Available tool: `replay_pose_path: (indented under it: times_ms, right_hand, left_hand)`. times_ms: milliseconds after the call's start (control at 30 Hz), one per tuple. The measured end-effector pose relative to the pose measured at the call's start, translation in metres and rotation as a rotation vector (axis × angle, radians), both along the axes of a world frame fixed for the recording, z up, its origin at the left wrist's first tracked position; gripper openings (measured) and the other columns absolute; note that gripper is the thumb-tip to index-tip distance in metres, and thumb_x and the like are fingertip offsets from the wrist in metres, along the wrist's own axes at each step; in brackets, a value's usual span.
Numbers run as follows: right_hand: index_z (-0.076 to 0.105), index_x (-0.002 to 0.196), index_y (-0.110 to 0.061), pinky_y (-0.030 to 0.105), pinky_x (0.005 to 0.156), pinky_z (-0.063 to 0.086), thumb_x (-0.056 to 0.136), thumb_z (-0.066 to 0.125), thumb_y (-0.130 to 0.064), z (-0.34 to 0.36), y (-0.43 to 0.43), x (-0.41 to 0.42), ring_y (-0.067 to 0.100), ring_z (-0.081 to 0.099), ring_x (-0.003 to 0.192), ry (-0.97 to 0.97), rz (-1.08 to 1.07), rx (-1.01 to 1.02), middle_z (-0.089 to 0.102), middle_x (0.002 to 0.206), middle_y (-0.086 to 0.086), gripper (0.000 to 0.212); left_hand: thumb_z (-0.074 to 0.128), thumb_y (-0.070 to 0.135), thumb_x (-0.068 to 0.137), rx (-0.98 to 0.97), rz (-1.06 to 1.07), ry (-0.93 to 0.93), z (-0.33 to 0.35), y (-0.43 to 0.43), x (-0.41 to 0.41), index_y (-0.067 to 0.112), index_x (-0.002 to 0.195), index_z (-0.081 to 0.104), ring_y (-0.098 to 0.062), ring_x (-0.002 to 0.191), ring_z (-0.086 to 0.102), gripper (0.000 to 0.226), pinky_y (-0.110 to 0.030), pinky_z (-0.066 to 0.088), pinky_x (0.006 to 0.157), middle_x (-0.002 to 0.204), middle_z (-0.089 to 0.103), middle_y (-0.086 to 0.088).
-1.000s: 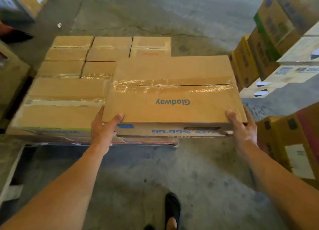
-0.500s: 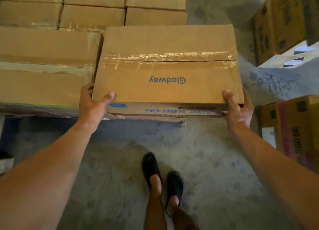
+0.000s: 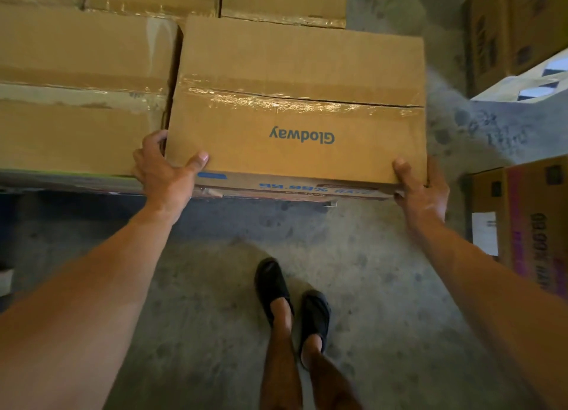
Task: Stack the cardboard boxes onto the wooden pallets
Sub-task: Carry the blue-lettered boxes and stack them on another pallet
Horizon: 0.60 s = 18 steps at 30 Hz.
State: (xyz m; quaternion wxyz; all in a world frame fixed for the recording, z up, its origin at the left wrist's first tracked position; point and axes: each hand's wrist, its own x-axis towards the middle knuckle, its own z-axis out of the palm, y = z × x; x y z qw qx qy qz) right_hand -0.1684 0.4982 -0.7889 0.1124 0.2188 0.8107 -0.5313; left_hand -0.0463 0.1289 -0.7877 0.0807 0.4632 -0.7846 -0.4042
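Your hands, left hand and right hand, grip the Glodway box beside stacked boxes; it is not yet released.

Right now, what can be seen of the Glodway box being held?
The box is plain brown cardboard, lying level. Shiny clear tape seals the seam across its top; blue Glodway lettering reads upside down from here, and blue print runs along the near side. The left hand holds its near left corner and the right hand its near right corner, thumbs on top. Its left side sits close beside a neighbouring box. Whether it is fully set down cannot be told.
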Motion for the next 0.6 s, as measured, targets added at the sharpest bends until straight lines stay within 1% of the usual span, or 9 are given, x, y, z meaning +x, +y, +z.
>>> replay_pose_path:
  times_ms: [100,167,233,300,433,500,600]
  right_hand:
    - [0.055,0.140,-0.032,0.053,0.100,0.053,0.074,0.073,-0.066,-0.0011,0.0017,0.0029,0.022,0.061,0.116,-0.021,0.016,0.023,0.063,0.117,-0.013,0.076]
    - [0.057,0.137,-0.033,0.052,0.100,0.053,0.073,0.071,-0.066,-0.0018,0.0045,0.0059,0.022,0.061,0.116,-0.035,0.049,0.040,0.064,0.122,-0.009,0.073]
    - [0.058,0.136,-0.032,0.052,0.100,0.053,0.073,0.071,-0.067,-0.0033,0.0057,0.0070,0.021,0.061,0.116,-0.046,0.065,0.053,0.064,0.126,-0.007,0.073]
    - [0.057,0.139,-0.031,0.051,0.100,0.053,0.072,0.072,-0.068,-0.0039,0.0040,0.0051,0.021,0.061,0.117,-0.051,0.065,0.061,0.064,0.128,-0.007,0.078]
    - [0.052,0.144,-0.029,0.048,0.104,0.051,0.086,0.071,-0.055,-0.0047,0.0011,-0.0005,0.018,0.057,0.116,-0.073,0.096,0.098,0.060,0.123,-0.010,0.067]
    - [0.049,0.147,-0.027,0.044,0.106,0.048,0.090,0.068,-0.053,-0.0059,0.0036,-0.0008,0.017,0.054,0.115,-0.084,0.122,0.141,0.059,0.130,-0.006,0.066]
    - [0.047,0.148,-0.026,0.043,0.105,0.046,0.090,0.066,-0.057,-0.0029,0.0048,0.0000,0.024,0.055,0.123,-0.099,0.156,0.187,0.058,0.139,0.001,0.069]
  left_hand:
    - [0.087,0.038,0.074,-0.042,-0.024,-0.039,-0.0021,0.0050,0.0033,0.021,0.137,0.046,-0.031,0.129,0.042,0.076,-0.045,0.043,0.104,0.140,0.040,-0.009]
    - [0.089,0.034,0.073,-0.071,-0.039,-0.047,-0.0023,0.0078,0.0061,0.021,0.135,0.045,-0.031,0.127,0.042,0.076,-0.047,0.043,0.103,0.139,0.040,-0.009]
    - [0.089,0.034,0.073,-0.084,-0.049,-0.062,-0.0024,0.0067,0.0071,0.019,0.133,0.045,-0.031,0.128,0.042,0.076,-0.050,0.042,0.105,0.139,0.041,-0.009]
    - [0.088,0.036,0.074,-0.088,-0.062,-0.093,-0.0027,0.0038,0.0071,0.017,0.133,0.045,-0.032,0.131,0.039,0.075,-0.050,0.040,0.109,0.141,0.038,-0.011]
    - [0.087,0.037,0.075,-0.095,-0.058,-0.135,-0.0027,0.0028,0.0061,0.013,0.133,0.046,-0.034,0.133,0.035,0.075,-0.046,0.037,0.111,0.143,0.035,-0.013]
    - [0.088,0.037,0.075,-0.094,-0.059,-0.154,-0.0020,0.0032,0.0053,0.013,0.133,0.046,-0.034,0.133,0.035,0.076,-0.045,0.036,0.110,0.143,0.036,-0.012]
    - [0.087,0.036,0.076,-0.094,-0.060,-0.180,0.0006,0.0035,0.0038,0.013,0.134,0.045,-0.034,0.134,0.034,0.076,-0.045,0.037,0.110,0.144,0.036,-0.012]
